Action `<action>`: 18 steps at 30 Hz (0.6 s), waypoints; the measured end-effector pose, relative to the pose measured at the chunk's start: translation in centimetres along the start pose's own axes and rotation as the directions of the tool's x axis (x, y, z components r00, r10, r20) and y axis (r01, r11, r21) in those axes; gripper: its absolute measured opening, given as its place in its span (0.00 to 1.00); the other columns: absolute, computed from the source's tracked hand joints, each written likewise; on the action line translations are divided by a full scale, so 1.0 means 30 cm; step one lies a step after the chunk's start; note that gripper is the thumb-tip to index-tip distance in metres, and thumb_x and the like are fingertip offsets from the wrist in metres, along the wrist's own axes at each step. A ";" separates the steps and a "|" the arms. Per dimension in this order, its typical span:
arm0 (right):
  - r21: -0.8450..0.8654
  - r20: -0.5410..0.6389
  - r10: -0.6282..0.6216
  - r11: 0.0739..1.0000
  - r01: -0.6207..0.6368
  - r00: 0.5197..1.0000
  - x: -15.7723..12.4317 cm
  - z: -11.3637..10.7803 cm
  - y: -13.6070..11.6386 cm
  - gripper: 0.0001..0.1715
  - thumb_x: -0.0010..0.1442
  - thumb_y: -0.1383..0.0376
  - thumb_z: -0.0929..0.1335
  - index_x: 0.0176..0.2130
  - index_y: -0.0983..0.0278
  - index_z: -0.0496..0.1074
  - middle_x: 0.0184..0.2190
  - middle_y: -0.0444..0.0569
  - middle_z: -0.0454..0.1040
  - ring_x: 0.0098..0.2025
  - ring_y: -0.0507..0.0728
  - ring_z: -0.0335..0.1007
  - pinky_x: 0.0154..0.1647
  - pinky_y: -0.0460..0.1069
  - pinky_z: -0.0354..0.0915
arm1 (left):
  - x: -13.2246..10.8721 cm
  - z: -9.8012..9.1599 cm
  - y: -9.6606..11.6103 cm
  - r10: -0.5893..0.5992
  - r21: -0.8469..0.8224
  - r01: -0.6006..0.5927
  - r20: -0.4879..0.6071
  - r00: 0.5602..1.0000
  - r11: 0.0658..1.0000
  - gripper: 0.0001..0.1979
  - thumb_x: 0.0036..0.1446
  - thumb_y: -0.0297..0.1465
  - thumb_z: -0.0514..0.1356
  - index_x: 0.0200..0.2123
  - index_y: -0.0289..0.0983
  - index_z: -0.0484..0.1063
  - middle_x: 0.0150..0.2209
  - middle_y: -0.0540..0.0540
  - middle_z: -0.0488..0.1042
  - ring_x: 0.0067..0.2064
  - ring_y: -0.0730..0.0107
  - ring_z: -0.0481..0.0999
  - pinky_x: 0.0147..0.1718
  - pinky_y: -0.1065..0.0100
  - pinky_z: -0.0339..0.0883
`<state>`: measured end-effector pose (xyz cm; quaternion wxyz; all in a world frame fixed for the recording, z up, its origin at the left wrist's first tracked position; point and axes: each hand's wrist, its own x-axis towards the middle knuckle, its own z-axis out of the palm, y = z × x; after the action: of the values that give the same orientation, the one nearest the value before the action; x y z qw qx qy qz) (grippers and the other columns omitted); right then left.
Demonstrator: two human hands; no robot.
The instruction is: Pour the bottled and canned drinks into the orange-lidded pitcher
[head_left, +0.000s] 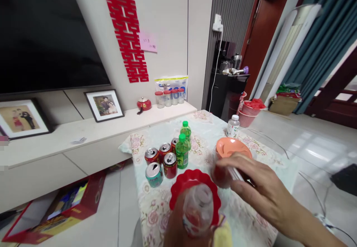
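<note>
My left hand point(177, 217), blurred at the bottom of the view, is wrapped round a clear plastic bottle point(198, 208). The bottle's neck looks uncapped, and it is above a red scalloped dish point(178, 187). My right hand point(259, 187) has its thumb and fingers closed on a small white piece point(235, 174), too blurred to name. Behind the fingers are an orange bowl point(232, 146) and a blurred reddish see-through shape point(221, 172). Green bottles point(182, 152) and several opened drink cans point(170, 164) stand left of the dish. A yellow thing point(223, 235) lies beside my left hand.
A flowered tablecloth point(154, 211) covers the table. A white-capped bottle point(233, 126) stands at its far right. Behind are a white cabinet point(117, 128) with photo frames and red-lidded jars point(167, 97). A red box point(69, 217) and pink baskets point(247, 114) are on the floor.
</note>
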<state>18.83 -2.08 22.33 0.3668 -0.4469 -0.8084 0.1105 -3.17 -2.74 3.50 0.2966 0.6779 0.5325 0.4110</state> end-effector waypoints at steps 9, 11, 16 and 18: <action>0.378 0.314 0.591 0.640 -0.669 0.743 -0.399 0.264 0.319 0.34 0.61 0.39 0.71 0.54 0.59 0.79 0.27 0.46 0.80 0.30 0.60 0.79 0.36 0.56 0.76 | 0.086 -0.089 0.080 -0.365 -0.379 0.319 -0.055 0.929 0.869 0.37 0.45 0.39 0.70 0.58 0.38 0.68 0.45 0.45 0.82 0.42 0.58 0.82 0.44 0.58 0.78; 0.365 0.268 0.632 0.632 -0.684 0.727 -0.468 0.326 0.381 0.36 0.58 0.37 0.71 0.51 0.61 0.80 0.33 0.51 0.83 0.34 0.63 0.81 0.38 0.58 0.77 | 0.106 -0.069 0.059 -0.320 -0.365 0.279 -0.056 0.946 0.888 0.37 0.45 0.39 0.71 0.59 0.38 0.68 0.47 0.45 0.81 0.45 0.58 0.82 0.47 0.58 0.76; 0.280 0.097 0.642 0.716 -0.640 0.761 -0.534 0.390 0.451 0.31 0.56 0.40 0.75 0.49 0.57 0.82 0.46 0.56 0.84 0.49 0.70 0.80 0.54 0.66 0.73 | 0.145 0.017 -0.017 -0.247 -0.334 0.233 0.000 0.969 0.913 0.40 0.45 0.38 0.72 0.61 0.38 0.64 0.53 0.41 0.79 0.51 0.55 0.80 0.53 0.55 0.74; 0.255 0.051 0.614 0.755 -0.605 0.788 -0.534 0.393 0.458 0.28 0.54 0.42 0.76 0.48 0.55 0.83 0.47 0.56 0.85 0.52 0.72 0.78 0.57 0.68 0.70 | 0.157 0.048 -0.036 -0.230 -0.304 0.222 0.008 0.973 0.927 0.40 0.45 0.37 0.71 0.61 0.38 0.64 0.55 0.39 0.78 0.53 0.53 0.79 0.56 0.52 0.72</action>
<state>24.78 -5.29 -0.89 0.3803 -0.6358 -0.5907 0.3198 -1.98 2.14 3.01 0.4349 0.5530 0.5416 0.4601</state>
